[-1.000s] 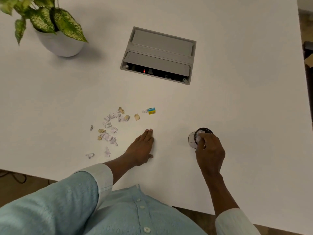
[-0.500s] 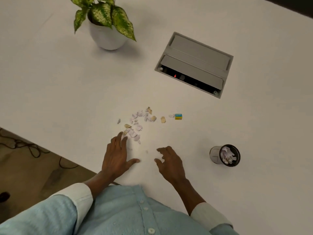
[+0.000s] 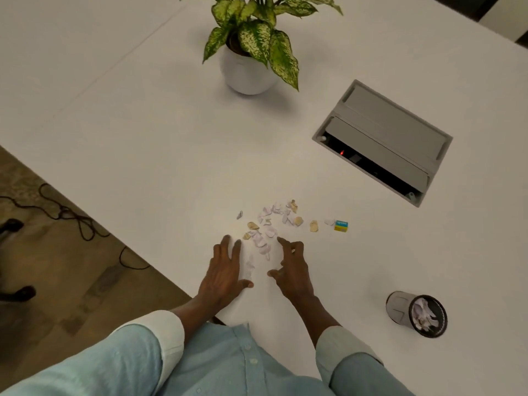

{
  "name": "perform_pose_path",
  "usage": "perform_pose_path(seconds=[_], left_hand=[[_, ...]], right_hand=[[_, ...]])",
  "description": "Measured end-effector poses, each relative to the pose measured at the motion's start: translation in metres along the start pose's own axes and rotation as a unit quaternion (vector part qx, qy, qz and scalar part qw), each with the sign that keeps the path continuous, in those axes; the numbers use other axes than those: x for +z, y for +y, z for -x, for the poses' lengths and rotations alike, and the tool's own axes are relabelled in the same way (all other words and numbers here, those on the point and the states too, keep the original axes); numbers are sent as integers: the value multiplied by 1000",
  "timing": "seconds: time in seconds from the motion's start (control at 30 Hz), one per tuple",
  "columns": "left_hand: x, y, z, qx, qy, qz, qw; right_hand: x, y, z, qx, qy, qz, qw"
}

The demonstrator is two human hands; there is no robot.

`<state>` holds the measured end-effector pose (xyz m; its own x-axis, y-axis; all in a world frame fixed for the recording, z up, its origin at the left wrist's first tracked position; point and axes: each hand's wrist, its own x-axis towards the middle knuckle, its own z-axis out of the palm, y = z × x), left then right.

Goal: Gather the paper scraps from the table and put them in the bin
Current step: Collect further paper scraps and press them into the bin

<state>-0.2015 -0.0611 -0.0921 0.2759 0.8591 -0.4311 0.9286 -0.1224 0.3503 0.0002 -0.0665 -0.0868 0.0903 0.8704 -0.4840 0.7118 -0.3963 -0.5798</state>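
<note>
Left hand (image 3: 224,270) flat on tabletop (image 3: 143,132), fingers spread; right hand (image 3: 291,271) raised, fingers apart and curled, flanking paper scraps (image 3: 267,232). Bin (image 3: 398,307) well right.

A pale blue-green button-front shirt (image 3: 228,364) is worn; small white buttons are seen down the placket. Both sleeves are turned back at the forearm into lighter cuffs (image 3: 168,335). The left hand (image 3: 224,271) and right hand (image 3: 293,271) are left bare.
</note>
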Motion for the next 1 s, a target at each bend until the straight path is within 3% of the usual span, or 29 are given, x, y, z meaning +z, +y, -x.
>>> perform_pose_path(seconds=[0.4,0.5,0.7,1.0], left_hand=[[-26,18,-63,66,-13,44,997],[-26,15,-66,54,-11,99,994],[-27,17,-64,79,34,82,993],[-26,25,-55,61,71,112,989]], right_hand=[[-3,-41,-45,-18,-9,47,999],[-1,-41,-45,-22,-4,77,997],[5,-36,-42,-37,13,87,995],[-6,-5,-29,71,83,-33,994]])
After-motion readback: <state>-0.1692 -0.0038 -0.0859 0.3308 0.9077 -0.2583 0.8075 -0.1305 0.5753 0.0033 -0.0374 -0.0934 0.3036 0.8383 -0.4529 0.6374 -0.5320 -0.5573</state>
